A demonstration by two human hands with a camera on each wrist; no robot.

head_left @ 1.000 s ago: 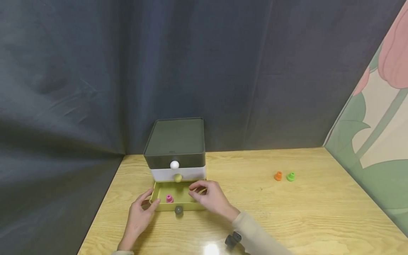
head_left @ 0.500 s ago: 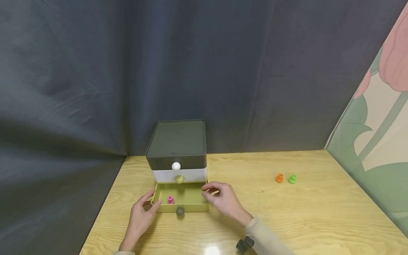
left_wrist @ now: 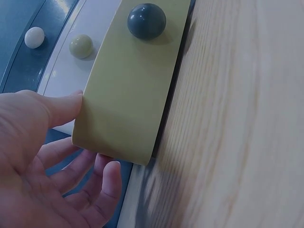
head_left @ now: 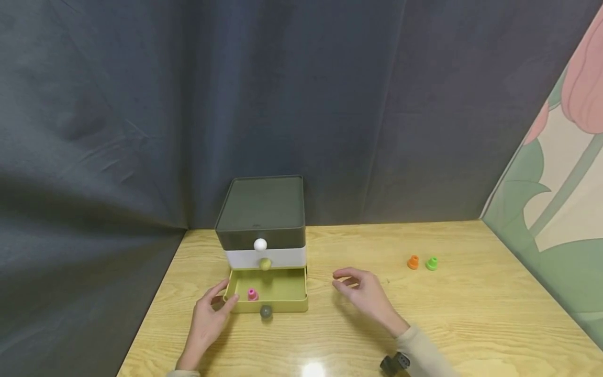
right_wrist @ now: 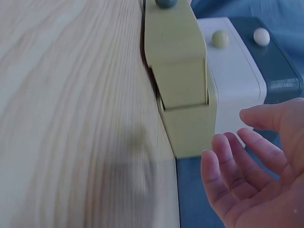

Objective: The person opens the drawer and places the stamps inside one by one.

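A small three-tier drawer cabinet (head_left: 264, 204) stands at the table's back left, its bottom yellow-green drawer (head_left: 282, 306) pulled out. Inside that drawer, near its front left corner, sits a pink cone-shaped piece (head_left: 253, 294). My left hand (head_left: 207, 319) holds the drawer's left front corner; in the left wrist view the thumb (left_wrist: 66, 109) lies at the upper edge, with the fingers round the side. To the right of the cabinet, my right hand (head_left: 365, 294) is over the table with loosely bent fingers and nothing in them, apart from the drawer.
An orange cone-shaped piece (head_left: 413, 262) and a green one (head_left: 432, 263) stand on the wooden table (head_left: 471, 314) at the right. Dark curtains (head_left: 330, 115) hang behind and to the left. A tulip-patterned cloth (head_left: 560, 220) borders the right side.
My right hand has moved rightward from over the drawer, out past its right side and over the table. The left hand stays at the drawer's left corner, and the pink piece remains in place.
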